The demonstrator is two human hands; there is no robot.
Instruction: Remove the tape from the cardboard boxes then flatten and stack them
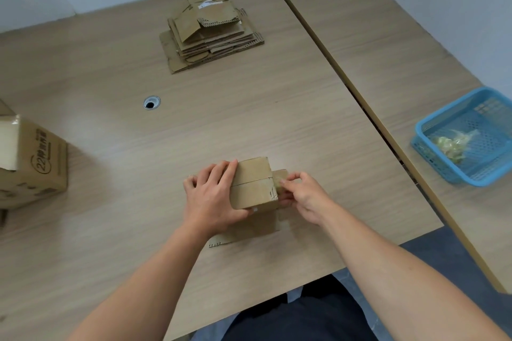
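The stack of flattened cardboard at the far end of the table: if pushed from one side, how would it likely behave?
The stack of flattened cardboard would probably shear rather than slide as one, since its pieces differ in size and lie loose. The top flap sits raised, so it may slip off. Being thin sheets, it is likely light.

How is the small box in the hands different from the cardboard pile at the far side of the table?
The small box has its box shape; the cardboard pile is flattened sheets. The left hand grips the small box and the right hand pinches its end, while the cardboard pile lies untouched. Both are brown cardboard.
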